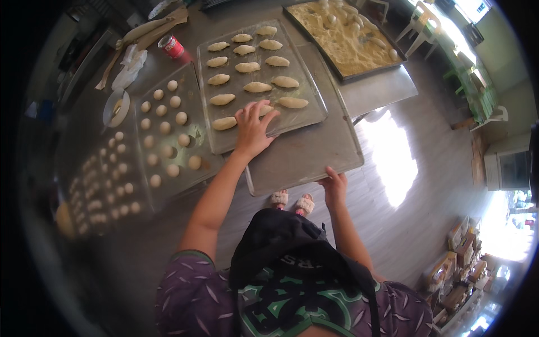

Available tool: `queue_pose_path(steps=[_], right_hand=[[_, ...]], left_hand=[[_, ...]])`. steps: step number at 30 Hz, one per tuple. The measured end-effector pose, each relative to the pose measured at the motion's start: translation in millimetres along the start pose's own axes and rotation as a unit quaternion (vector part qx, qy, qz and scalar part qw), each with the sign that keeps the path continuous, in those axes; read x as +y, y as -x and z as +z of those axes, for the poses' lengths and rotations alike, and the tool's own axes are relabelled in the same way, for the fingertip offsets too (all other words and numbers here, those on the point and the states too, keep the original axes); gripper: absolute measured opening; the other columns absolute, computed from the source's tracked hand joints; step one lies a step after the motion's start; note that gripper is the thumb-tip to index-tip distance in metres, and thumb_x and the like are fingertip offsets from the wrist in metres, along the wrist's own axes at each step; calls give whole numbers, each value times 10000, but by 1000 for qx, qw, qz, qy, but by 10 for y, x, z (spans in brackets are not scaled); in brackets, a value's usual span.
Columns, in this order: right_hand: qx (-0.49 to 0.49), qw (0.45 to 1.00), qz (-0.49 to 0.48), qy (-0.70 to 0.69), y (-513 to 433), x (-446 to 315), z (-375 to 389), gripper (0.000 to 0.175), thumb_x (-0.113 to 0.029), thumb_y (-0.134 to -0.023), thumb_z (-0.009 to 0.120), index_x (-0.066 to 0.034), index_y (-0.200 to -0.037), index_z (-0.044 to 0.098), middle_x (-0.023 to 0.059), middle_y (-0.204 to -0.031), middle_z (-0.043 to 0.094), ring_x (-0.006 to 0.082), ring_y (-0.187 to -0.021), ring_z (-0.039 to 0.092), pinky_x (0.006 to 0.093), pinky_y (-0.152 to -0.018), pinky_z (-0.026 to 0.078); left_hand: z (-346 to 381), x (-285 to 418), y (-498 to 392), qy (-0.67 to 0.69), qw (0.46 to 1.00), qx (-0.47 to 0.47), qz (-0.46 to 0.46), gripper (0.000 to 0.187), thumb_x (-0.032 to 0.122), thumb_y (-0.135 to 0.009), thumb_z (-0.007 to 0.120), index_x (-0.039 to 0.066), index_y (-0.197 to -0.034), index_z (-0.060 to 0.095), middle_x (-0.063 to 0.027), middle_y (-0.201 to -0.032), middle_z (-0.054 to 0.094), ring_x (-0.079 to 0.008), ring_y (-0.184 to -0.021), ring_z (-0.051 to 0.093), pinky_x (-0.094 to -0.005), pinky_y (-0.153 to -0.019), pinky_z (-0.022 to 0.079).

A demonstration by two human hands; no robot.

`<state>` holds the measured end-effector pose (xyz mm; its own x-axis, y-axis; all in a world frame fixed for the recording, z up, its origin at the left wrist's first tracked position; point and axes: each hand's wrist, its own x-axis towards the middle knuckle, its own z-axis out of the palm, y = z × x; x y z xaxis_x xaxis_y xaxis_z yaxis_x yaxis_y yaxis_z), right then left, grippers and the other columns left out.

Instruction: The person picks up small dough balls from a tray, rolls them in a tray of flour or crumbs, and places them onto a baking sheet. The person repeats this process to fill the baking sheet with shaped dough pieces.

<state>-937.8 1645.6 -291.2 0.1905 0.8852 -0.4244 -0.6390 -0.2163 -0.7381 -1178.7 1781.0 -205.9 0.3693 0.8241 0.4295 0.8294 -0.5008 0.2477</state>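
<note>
Rows of spindle-shaped dough pieces [257,87] lie on a metal baking tray [303,94]. My left hand [253,130] reaches over the tray's near edge, its fingers spread around one dough piece [265,110] that they partly hide. Whether the fingers press on it cannot be told. Beneath that tray, a second baking tray [303,160] with a bare near part juts out towards me. At its near right edge, my right hand [333,181] grips the rim with the thumb on top; the other fingers are mostly hidden. Round dough balls [165,127] sit on another tray [198,143] to the left.
A dark-rimmed tray of yellow crumbs [337,46] with dough pieces stands at the back right. Behind the dough balls are a red can [171,46], a white bowl [116,110] and a plastic bag [131,67]. More small dough balls [122,168] lie far left. A plastic chair [421,25] stands beyond.
</note>
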Motion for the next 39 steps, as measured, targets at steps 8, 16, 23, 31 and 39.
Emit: queue_pose_path(steps=[8, 16, 23, 31, 39], right_hand=[[-5, 992, 107, -68, 405, 605, 466, 431, -144, -889, 673, 83, -1209, 495, 172, -1085, 637, 268, -964, 646, 436, -811, 543], [45, 997, 20, -54, 876, 527, 129, 325, -61, -872, 661, 110, -1130, 562, 182, -1100, 653, 273, -989, 655, 381, -841, 533], [135, 986, -56, -83, 1623, 250, -752, 310, 7, -815, 624, 91, -1108, 571, 155, -1041, 649, 270, -988, 643, 388, -894, 522], [326, 922, -207, -14, 3131, -1004, -1319, 356, -204, -752, 562, 16, -1029, 610, 127, -964, 649, 256, -860, 647, 359, -793, 545], [192, 950, -224, -105, 2765, -1323, -892, 558, -235, -772, 545, 50, -1250, 516, 172, -1132, 643, 289, -999, 659, 395, -895, 543]], left_hand=[[40, -13, -10, 1, 1000, -3, 31, 668, 235, -553, 896, 252, -1153, 603, -10, -1334, 447, -290, -1265, 381, -493, -1007, 284], [96, 22, -17, 3, 999, 19, 38, 619, 235, -583, 893, 269, -1129, 603, 3, -1320, 441, -257, -1274, 373, -493, -979, 280], [229, 20, -55, -20, 999, 29, 18, 600, 257, -583, 891, 285, -1118, 621, 14, -1315, 470, -257, -1281, 384, -487, -971, 313], [323, -36, 31, -30, 997, 67, 0, 514, 506, -734, 765, 223, -1138, 620, -14, -1311, 493, -269, -1275, 384, -499, -987, 297], [107, 544, 674, 407, 900, 53, -147, 418, 453, -977, 527, 111, -1206, 597, -79, -1254, 574, -230, -1209, 500, -411, -1025, 335]])
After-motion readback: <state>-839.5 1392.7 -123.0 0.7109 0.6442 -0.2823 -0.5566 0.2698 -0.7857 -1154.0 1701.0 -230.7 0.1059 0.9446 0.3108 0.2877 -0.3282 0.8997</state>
